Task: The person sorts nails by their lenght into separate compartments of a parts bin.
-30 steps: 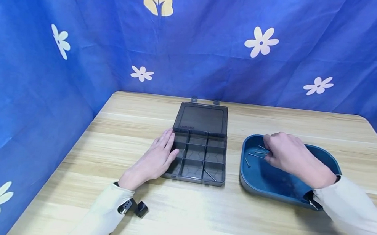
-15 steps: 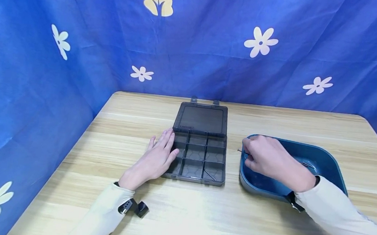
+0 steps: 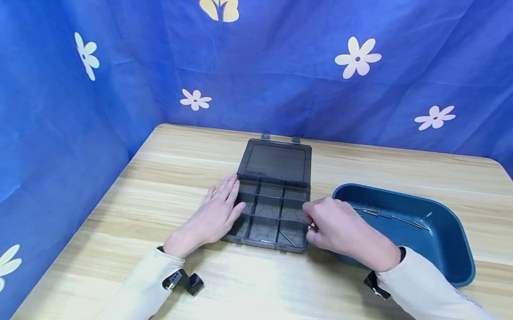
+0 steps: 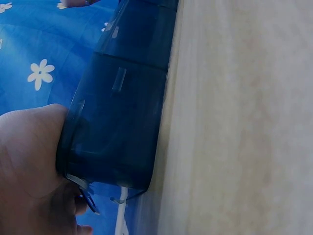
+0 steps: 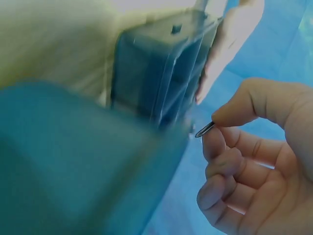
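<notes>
My right hand (image 3: 345, 229) pinches a metal nail (image 5: 205, 129) between thumb and index finger, its pointed end showing in the right wrist view. In the head view this hand is at the right edge of a smoky, divided plastic box (image 3: 263, 244), whose lid (image 3: 277, 161) lies back. One nail (image 3: 287, 238) rests in the box's near right compartment. Against the left side of the box lies my left hand (image 3: 211, 212), fingers extended along its edge. To the right stands a dark blue tray (image 3: 455, 254) with several nails (image 3: 411, 222) inside, partly hidden by my right arm.
A pale wood-grain table (image 3: 242, 294) carries the box and the tray. Behind it and at the left hangs a blue curtain (image 3: 265, 77) with white and yellow flowers. The tray's raised wall stands close beside the box.
My right hand has moved left, out of the tray and over to the box's right edge, with a nail held in its fingers. My left hand has stayed at the box's left side.
</notes>
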`<move>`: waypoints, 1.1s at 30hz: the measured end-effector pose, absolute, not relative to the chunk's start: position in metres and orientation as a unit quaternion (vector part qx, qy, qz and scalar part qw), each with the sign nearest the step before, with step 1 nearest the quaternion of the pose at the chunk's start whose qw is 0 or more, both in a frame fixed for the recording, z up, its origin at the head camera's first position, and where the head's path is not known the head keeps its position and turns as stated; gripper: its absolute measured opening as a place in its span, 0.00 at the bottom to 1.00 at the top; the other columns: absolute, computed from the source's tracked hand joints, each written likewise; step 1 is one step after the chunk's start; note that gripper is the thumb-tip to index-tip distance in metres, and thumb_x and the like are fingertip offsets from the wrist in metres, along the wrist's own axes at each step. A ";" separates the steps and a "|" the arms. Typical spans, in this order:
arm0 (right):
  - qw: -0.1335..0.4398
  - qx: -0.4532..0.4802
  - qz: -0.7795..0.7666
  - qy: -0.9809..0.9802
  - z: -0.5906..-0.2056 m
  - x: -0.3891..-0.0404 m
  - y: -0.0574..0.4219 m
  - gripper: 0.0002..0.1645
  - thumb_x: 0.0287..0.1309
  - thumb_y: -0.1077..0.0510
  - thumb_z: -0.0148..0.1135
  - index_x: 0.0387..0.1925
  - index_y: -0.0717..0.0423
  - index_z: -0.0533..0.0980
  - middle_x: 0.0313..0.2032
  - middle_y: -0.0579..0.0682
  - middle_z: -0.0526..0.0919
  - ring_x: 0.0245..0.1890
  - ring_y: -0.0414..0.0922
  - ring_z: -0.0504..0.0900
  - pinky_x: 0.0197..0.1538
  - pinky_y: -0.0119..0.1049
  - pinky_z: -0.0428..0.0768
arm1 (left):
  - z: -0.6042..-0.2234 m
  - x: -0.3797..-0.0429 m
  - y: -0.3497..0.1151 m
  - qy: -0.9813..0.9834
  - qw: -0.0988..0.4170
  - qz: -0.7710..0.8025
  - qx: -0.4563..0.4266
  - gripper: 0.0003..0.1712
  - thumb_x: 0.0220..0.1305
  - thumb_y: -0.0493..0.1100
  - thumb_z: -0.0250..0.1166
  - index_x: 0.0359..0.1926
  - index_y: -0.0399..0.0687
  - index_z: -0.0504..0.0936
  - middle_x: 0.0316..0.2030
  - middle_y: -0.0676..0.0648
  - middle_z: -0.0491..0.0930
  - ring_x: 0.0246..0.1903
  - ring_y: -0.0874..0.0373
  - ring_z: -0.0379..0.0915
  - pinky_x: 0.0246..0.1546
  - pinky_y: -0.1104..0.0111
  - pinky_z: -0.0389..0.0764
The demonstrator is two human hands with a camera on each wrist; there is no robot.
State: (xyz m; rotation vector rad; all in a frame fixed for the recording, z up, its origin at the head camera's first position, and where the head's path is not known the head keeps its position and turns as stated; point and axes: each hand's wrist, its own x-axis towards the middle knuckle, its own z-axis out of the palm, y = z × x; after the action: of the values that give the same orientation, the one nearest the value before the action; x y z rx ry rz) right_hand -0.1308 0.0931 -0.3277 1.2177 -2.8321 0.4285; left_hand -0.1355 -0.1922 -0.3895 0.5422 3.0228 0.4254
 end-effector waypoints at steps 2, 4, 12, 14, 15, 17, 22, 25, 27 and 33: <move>0.008 0.382 0.140 -0.913 -0.330 -0.129 0.088 0.11 0.42 0.66 0.63 0.20 0.50 0.70 0.17 0.41 0.67 0.16 0.36 0.61 0.17 0.27 0.57 | -0.390 -0.136 -0.192 0.974 0.020 0.137 0.177 0.37 0.78 0.54 0.36 0.73 0.29 0.46 0.75 0.36 0.39 0.74 0.43 0.33 0.71 0.46 0.41; -0.001 0.373 0.144 -0.916 -0.333 -0.127 0.082 0.10 0.43 0.66 0.63 0.20 0.51 0.71 0.17 0.41 0.67 0.16 0.37 0.63 0.17 0.27 0.58 | -0.390 -0.137 -0.192 0.975 0.020 0.133 0.178 0.37 0.78 0.54 0.35 0.73 0.29 0.46 0.75 0.35 0.39 0.74 0.44 0.33 0.71 0.47 0.41; 0.001 0.348 0.173 -0.921 -0.344 -0.122 0.061 0.13 0.42 0.66 0.63 0.17 0.49 0.68 0.13 0.40 0.65 0.14 0.37 0.63 0.15 0.27 0.58 | -0.391 -0.138 -0.193 0.975 0.010 0.125 0.186 0.37 0.78 0.53 0.36 0.72 0.28 0.47 0.74 0.34 0.40 0.74 0.42 0.35 0.72 0.49 0.43; -0.004 0.338 0.181 -0.924 -0.347 -0.122 0.059 0.13 0.41 0.66 0.62 0.16 0.49 0.68 0.13 0.40 0.65 0.14 0.37 0.63 0.14 0.27 0.58 | -0.390 -0.138 -0.193 0.974 0.010 0.126 0.186 0.37 0.78 0.53 0.36 0.72 0.28 0.47 0.74 0.34 0.40 0.74 0.42 0.35 0.72 0.49 0.44; -0.006 0.332 0.180 -0.926 -0.348 -0.122 0.058 0.13 0.42 0.66 0.62 0.16 0.49 0.68 0.13 0.40 0.65 0.14 0.37 0.63 0.14 0.27 0.58 | -0.391 -0.138 -0.193 0.974 0.011 0.126 0.185 0.37 0.78 0.53 0.36 0.72 0.28 0.46 0.74 0.34 0.40 0.74 0.42 0.34 0.72 0.49 0.43; -0.011 0.322 0.172 -0.931 -0.350 -0.121 0.057 0.11 0.43 0.67 0.61 0.16 0.51 0.70 0.13 0.41 0.66 0.14 0.37 0.64 0.14 0.29 0.59 | -0.391 -0.137 -0.193 0.974 0.012 0.127 0.185 0.37 0.78 0.53 0.36 0.72 0.28 0.46 0.74 0.34 0.40 0.74 0.43 0.34 0.72 0.49 0.43; -0.007 0.327 0.148 -0.933 -0.354 -0.119 0.056 0.08 0.45 0.68 0.61 0.19 0.53 0.74 0.14 0.42 0.69 0.14 0.39 0.68 0.15 0.32 0.64 | -0.391 -0.137 -0.192 0.974 0.010 0.129 0.184 0.37 0.78 0.54 0.36 0.73 0.28 0.46 0.74 0.34 0.40 0.74 0.43 0.34 0.72 0.49 0.43; 0.002 0.336 0.148 -0.930 -0.356 -0.117 0.057 0.11 0.46 0.68 0.61 0.18 0.52 0.71 0.14 0.42 0.68 0.14 0.38 0.68 0.15 0.31 0.64 | -0.391 -0.137 -0.192 0.974 0.010 0.130 0.185 0.37 0.78 0.54 0.36 0.72 0.28 0.46 0.74 0.34 0.40 0.74 0.43 0.33 0.72 0.50 0.43; 0.011 0.342 0.154 -0.927 -0.356 -0.116 0.059 0.12 0.46 0.68 0.61 0.17 0.51 0.70 0.14 0.41 0.68 0.14 0.38 0.67 0.14 0.31 0.64 | -0.391 -0.137 -0.192 0.973 0.007 0.130 0.188 0.37 0.78 0.53 0.37 0.72 0.27 0.46 0.74 0.33 0.41 0.74 0.42 0.34 0.72 0.50 0.44; 0.039 0.375 0.168 -0.911 -0.351 -0.117 0.061 0.10 0.48 0.65 0.63 0.19 0.50 0.74 0.17 0.39 0.72 0.16 0.35 0.68 0.16 0.27 0.65 | -0.391 -0.136 -0.193 0.971 0.000 0.132 0.198 0.37 0.77 0.51 0.39 0.71 0.25 0.47 0.73 0.30 0.42 0.73 0.39 0.37 0.72 0.51 0.45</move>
State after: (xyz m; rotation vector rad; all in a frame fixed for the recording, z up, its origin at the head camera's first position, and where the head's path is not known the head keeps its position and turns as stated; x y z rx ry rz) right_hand -0.1167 0.0610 -0.3507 1.1505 -2.7930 0.5144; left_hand -0.1363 -0.1931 -0.3911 0.6222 3.0516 0.4135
